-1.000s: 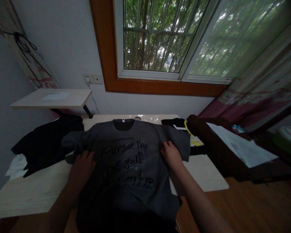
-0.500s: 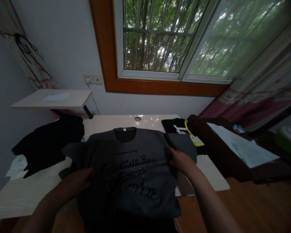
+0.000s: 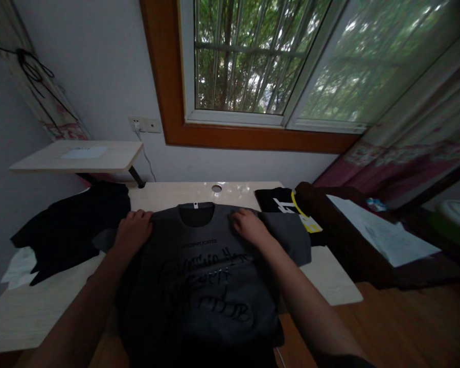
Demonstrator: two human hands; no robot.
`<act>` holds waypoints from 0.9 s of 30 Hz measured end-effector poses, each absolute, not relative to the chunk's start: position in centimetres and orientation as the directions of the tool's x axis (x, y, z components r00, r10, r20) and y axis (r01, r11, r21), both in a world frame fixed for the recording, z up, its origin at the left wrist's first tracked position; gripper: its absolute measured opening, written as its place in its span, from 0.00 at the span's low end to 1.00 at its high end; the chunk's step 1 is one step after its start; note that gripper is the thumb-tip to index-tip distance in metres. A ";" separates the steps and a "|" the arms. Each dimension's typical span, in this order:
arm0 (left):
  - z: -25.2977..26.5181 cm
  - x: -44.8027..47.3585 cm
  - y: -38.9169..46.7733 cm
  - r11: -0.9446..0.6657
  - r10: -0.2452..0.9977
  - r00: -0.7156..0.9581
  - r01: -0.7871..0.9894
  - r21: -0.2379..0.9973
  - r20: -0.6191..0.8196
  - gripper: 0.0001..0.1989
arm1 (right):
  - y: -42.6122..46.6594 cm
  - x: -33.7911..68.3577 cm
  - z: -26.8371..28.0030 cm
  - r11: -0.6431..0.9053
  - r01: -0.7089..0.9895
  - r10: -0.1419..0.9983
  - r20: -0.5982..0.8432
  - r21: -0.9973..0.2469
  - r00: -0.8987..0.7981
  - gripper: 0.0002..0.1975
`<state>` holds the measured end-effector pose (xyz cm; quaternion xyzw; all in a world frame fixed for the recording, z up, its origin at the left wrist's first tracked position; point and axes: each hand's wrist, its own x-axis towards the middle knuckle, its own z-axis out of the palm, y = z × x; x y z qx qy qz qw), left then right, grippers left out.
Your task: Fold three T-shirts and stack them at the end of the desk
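Observation:
A grey T-shirt (image 3: 203, 276) with dark lettering lies face up on a pale wooden table (image 3: 42, 301), its hem hanging over the near edge. My left hand (image 3: 132, 230) rests flat on the shirt's left shoulder, beside the collar. On the right shoulder lies my right hand (image 3: 247, 225), fingers spread a little. Neither hand holds anything.
Black clothing (image 3: 69, 225) is heaped on the table's left side. A folded black garment with a yellow tag (image 3: 287, 204) lies at the back right. A dark wooden piece with white paper (image 3: 379, 230) stands to the right. A small shelf (image 3: 76, 156) juts out under the window.
Both hands have moved from the shirt's sides up to its shoulders by the collar. The shirt has been drawn toward me, baring the table's cable hole.

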<state>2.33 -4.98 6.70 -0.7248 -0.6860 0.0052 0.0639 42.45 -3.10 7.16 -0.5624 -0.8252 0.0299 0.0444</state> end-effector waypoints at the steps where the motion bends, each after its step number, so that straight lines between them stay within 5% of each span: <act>1: 6.5 2.4 -4.3 -0.024 0.995 0.034 0.994 -0.108 0.089 0.22 | -2.5 41.8 6.6 0.403 0.908 0.915 0.058 -0.116 -0.398 0.14; 6: 5.3 1.7 -1.8 -0.022 1.000 0.022 0.997 -0.072 0.000 0.17 | -0.6 39.4 3.9 0.468 0.872 0.880 0.162 -0.141 -0.446 0.19; 10: 4.4 0.4 -0.4 0.014 0.997 -0.011 0.999 -0.038 0.072 0.14 | 0.2 39.2 2.3 0.456 0.875 0.878 0.242 -0.161 -0.413 0.21; 19: 3.7 -2.2 0.9 0.086 0.992 -0.084 0.996 -0.018 0.089 0.22 | 1.3 40.1 0.7 0.431 0.882 0.883 0.290 -0.191 -0.368 0.23; 27: 5.5 -5.8 -0.5 0.100 0.987 -0.079 0.985 0.142 -0.141 0.30 | 1.5 40.4 0.4 0.426 0.881 0.887 0.284 -0.203 -0.363 0.24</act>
